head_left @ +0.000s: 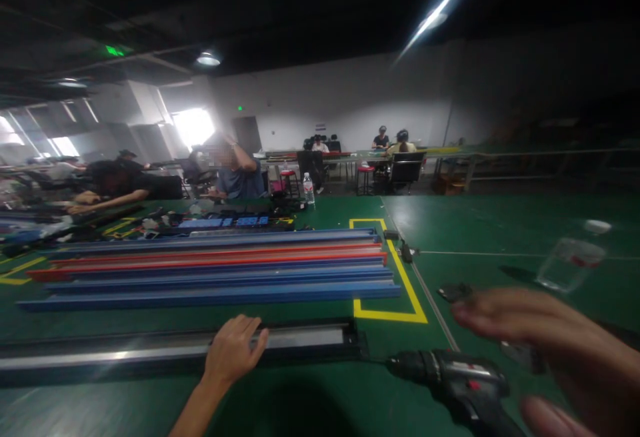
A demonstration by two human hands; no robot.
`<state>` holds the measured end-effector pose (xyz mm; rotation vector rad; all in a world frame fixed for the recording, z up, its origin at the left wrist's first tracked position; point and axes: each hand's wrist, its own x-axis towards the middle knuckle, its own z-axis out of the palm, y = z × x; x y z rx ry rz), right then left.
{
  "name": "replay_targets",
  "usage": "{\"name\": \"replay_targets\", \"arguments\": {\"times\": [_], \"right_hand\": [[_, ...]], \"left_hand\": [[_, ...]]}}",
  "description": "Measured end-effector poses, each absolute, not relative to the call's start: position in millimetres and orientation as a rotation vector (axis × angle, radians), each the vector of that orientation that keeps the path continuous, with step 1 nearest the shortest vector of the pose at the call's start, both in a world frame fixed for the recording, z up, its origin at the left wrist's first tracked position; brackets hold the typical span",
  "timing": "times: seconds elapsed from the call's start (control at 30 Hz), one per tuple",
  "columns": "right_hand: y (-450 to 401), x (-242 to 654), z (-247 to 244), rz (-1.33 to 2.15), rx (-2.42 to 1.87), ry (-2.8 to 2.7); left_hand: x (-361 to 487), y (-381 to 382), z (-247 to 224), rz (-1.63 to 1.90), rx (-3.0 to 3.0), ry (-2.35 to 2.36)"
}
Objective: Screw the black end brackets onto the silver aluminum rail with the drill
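A long black rail (310, 338) with a pale strip along its middle lies across the near part of the table. My left hand (235, 350) is laid over it, fingers curled toward its far side and thumb out to the right. By the rail's right end is a black cordless drill (463, 374), its thin bit pointing left at the end piece; whether the bit touches cannot be made out. Blurred at the right, my right hand (550, 330) is apart from the drill, fingers stretched out and thumb spread below, holding nothing.
Several blue and red rails (215, 293) lie side by side beyond the black one. Yellow tape (393, 316) marks the green table (440, 214). A tipped-looking clear bottle (573, 257) is at the right, an upright bottle (308, 190) at the far edge. People sit at tables behind.
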<state>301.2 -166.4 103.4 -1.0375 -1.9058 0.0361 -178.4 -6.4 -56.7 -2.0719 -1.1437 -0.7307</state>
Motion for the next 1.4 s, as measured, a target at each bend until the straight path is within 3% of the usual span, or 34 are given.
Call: {"name": "replay_targets", "arguments": {"times": [0.07,0.13,0.37,0.63,1.4], "right_hand": [[-140,295,142,0.051,-1.193,-1.923],[-113,287,144,0.170,-1.365,-2.004],[-39,265,36,0.522,-1.635,-2.221],[-46,249,22,0.833,-1.537,-2.288],[-15,206,-9,0.967,-1.570,-2.286]], "left_hand": [[-178,-5,-58,-0.735,-2.071,-1.156],[-177,-4,-59,-0.739,-2.077,-1.168],[-176,-5,-55,-0.720,-2.112,-1.228],[-181,-7,-57,-0.681,-2.167,-1.273],[-185,-21,-57,-0.737,-2.162,-1.234]]}}
